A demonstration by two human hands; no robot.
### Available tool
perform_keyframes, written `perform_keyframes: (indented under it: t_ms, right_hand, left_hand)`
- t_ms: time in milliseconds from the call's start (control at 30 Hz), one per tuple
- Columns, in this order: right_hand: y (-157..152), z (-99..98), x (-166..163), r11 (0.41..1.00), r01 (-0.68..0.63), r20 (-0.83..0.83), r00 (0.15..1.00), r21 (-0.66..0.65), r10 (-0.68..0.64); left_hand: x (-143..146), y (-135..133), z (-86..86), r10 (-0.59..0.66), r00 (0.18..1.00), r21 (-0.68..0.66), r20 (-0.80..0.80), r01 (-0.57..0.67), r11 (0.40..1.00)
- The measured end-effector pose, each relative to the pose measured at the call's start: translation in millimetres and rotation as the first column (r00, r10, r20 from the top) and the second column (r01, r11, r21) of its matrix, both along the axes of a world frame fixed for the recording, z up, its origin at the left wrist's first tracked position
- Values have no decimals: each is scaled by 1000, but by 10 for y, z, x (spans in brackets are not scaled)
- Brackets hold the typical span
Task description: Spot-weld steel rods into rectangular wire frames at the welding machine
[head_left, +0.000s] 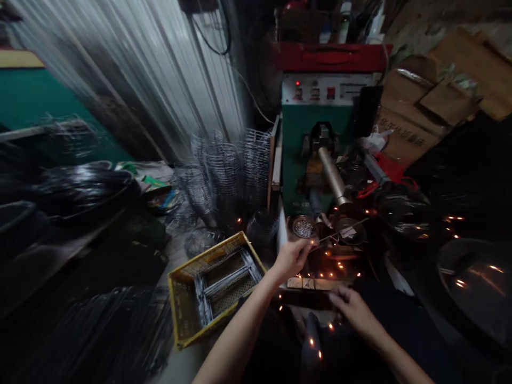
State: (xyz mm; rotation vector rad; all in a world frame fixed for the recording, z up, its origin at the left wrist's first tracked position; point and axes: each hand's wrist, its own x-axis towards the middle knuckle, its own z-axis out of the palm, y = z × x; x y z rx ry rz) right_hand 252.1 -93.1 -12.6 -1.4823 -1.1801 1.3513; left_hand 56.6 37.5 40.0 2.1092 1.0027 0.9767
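My left hand [294, 258] is closed in a pinch on a thin metal wire piece [326, 238], which reaches right beneath the electrodes of a green spot welder [294, 144]. Just beyond those fingers stands a small round dish of metal bits [303, 228]. My right hand [352, 306] hovers lower and to the right, its fingers curled together and slightly blurred; whatever they hold is too small to make out. Bright sparks [340, 265] scatter between and below both hands. The welder's thick metal arm [333, 176] points down towards the wire piece.
A yellow plastic crate [182, 320] with bundled wire frames [224, 282] sits left of my left arm. Stacks of wire baskets [224, 165] stand behind it. Cardboard boxes [412, 128] lean at the right, above a round basin [476, 288]. A dark bundle [116, 330] lies lower left.
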Motion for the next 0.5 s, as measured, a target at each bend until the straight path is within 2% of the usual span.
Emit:
perform_keyframes:
  t_ms: [100, 167, 233, 300, 367, 433, 500]
  right_hand:
    - [-462, -201, -55, 960, -272, 176, 944, -59, 278]
    - [-648, -335, -57, 927, -356, 223, 900, -118, 374]
    - [-741, -467, -53, 904, -395, 240, 873, -163, 425]
    - [-770, -571, -59, 892, -408, 255, 857, -194, 448]
    - [-766, -618, -74, 883, -419, 278, 840, -213, 465]
    - [-745, -604, -90, 881, -423, 315, 824, -213, 471]
    - [-725, -550, -97, 880, -422, 355, 806, -218, 474]
  left_hand:
    - [-385, -242, -117, 117, 993, -48, -1, -117, 992]
    - [-819, -415, -234, 268, 963, -94, 0, -267, 959]
    - [-1348, -593, -361, 452, 892, -131, 13, -447, 885]
    - [-1885, -747, -497, 642, 765, -159, 48, -629, 761]
    - [-2344, -836, -671, 797, 595, -203, 101, -772, 602]
    - [-2678, -849, -899, 889, 437, -278, 139, -844, 458]
    - [-2890, -810, -1165, 939, 314, -369, 143, -863, 345]
